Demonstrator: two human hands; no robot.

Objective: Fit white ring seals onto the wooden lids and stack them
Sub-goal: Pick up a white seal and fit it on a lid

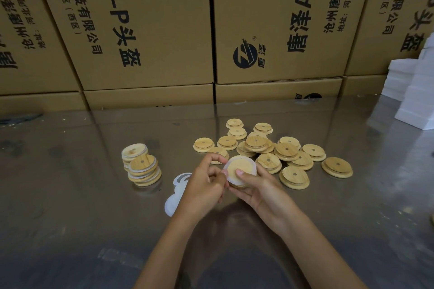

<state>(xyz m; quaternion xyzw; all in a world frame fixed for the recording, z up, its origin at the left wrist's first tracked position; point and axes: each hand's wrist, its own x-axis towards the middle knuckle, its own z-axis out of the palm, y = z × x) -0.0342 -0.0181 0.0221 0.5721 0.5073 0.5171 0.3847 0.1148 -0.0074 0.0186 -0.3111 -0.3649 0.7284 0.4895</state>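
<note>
Both hands hold one wooden lid (237, 168) above the shiny table, with a white ring seal (252, 164) around its raised face. My right hand (260, 189) cradles the lid from below, thumb pressed on its top. My left hand (205, 184) pinches the seal at the lid's left edge. A loose heap of bare wooden lids (284, 151) lies just beyond the hands. To the left stand two stacks of sealed lids (142, 168). Loose white ring seals (175, 193) lie under my left wrist, partly hidden.
The metal table (70, 195) is backed by a wall of large printed cardboard boxes (145, 30). White foam blocks (413, 91) are piled at the far right. One lid (337, 167) lies apart at the right of the heap.
</note>
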